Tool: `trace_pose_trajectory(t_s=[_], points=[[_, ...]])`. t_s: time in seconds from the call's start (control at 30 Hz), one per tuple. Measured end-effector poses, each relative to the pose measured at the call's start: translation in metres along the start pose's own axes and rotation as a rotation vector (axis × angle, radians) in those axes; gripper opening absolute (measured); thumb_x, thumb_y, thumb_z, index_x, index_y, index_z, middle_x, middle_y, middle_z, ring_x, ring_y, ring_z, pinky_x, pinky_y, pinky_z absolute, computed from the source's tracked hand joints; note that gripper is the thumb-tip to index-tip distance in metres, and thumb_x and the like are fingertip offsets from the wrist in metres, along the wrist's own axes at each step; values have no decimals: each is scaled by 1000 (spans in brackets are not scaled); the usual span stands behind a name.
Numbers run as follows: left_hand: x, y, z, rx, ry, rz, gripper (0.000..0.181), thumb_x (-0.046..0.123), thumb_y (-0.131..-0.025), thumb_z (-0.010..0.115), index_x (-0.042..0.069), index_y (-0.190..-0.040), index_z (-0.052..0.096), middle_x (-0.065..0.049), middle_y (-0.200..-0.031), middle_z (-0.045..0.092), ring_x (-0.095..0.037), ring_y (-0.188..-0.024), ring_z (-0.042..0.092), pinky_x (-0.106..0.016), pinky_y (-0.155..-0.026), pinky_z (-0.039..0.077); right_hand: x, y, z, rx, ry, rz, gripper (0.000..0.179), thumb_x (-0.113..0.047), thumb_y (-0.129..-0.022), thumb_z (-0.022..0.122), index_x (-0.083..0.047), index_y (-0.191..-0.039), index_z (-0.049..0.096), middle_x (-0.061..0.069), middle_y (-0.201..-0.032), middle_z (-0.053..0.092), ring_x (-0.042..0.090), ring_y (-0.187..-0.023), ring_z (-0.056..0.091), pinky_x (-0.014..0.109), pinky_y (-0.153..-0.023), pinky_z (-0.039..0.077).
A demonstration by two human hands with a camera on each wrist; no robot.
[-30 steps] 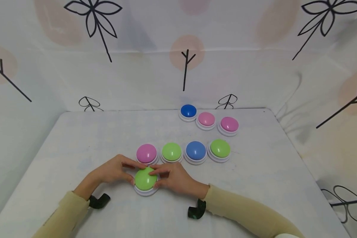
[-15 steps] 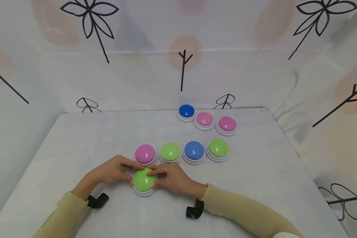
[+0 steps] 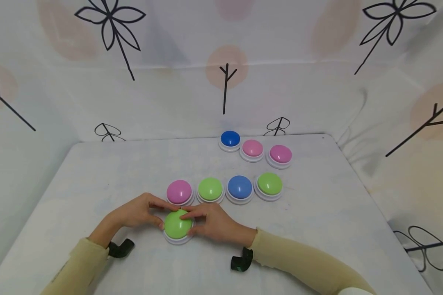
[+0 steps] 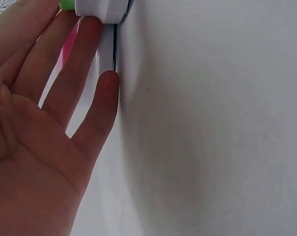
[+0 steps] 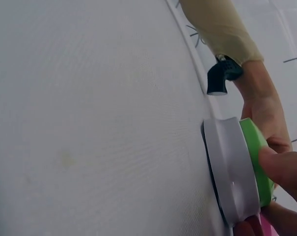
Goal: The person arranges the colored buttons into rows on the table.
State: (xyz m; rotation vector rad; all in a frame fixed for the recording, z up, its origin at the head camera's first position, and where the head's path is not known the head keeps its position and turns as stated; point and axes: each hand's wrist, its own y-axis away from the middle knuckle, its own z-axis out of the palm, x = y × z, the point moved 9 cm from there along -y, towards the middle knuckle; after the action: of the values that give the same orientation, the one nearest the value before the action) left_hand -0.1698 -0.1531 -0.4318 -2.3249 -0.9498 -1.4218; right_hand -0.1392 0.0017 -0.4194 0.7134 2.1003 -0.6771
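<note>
A push button with a green dome (image 3: pixel 177 226) and white round base sits at the front of the white table, in the head view. My left hand (image 3: pixel 140 211) grips it from the left, thumb at the near left edge and fingers at the back. From the right, my right hand (image 3: pixel 215 223) holds it, forefinger over the dome and thumb at the side. The left wrist view catches fingertips at the white base (image 4: pixel 101 10). In the right wrist view, a thumb (image 5: pixel 276 162) lies against the green dome (image 5: pixel 256 162).
Directly behind stands a row of buttons: magenta (image 3: pixel 179 191), green (image 3: pixel 210 189), blue (image 3: pixel 240 187) and green (image 3: pixel 270 183). Farther back are a dark blue (image 3: pixel 230 138), a pink (image 3: pixel 252 148) and a magenta button (image 3: pixel 280 154). Patterned cloth (image 3: pixel 162 98) surrounds the table (image 3: pixel 317 229).
The head view has shifted slightly. Both hands stay at the front green button, and the other buttons keep their places.
</note>
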Motion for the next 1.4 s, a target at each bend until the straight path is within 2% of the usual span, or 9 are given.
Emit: trace_pose_trajectory(t_s=[0.23,0.53,0.83,1.0,1.2,1.4], points=[[4,-1,1,-21,44,46,52,22,-82,82,12,-131,67,2,-126,68,-17,-122,59,-30,-104,44,1,0,-1,-16,7,24,39,-11,-82,82,-12,-120,74,0,-135,61,7,-121,57,23,-98,46],[7,-1,0,0,74,63,46,18,-88,78,10,-131,66,-1,-126,68,-20,-120,60,-31,-102,46,3,2,-3,-15,-45,43,35,-10,-85,79,-11,-120,74,2,-134,62,7,-123,56,23,-99,46],[13,0,-11,41,56,42,37,13,-94,70,8,-130,65,-5,-121,69,-20,-116,62,-36,-100,48,5,3,-9,-16,-100,100,34,-10,-88,77,-13,-121,73,0,-132,64,5,-121,57,24,-100,45],[15,-1,-21,103,17,9,32,14,-97,67,7,-128,66,-1,-115,72,-18,-109,65,-36,-97,50,7,2,-18,-7,-105,135,31,-11,-90,75,-16,-120,74,-1,-132,64,5,-120,58,24,-97,48],[26,-10,-37,196,-49,12,32,15,-95,69,5,-125,68,-1,-114,72,-17,-104,65,-34,-94,51,12,-1,-38,41,-113,183,28,-11,-93,71,-13,-121,73,-3,-131,65,11,-124,56,25,-96,49],[37,-31,-50,231,-69,30,29,16,-95,69,9,-123,70,2,-109,73,-17,-103,64,-34,-93,51,17,-4,-66,102,-130,216,27,-14,-95,69,-9,-121,73,-2,-134,63,15,-127,55,29,-97,49]])
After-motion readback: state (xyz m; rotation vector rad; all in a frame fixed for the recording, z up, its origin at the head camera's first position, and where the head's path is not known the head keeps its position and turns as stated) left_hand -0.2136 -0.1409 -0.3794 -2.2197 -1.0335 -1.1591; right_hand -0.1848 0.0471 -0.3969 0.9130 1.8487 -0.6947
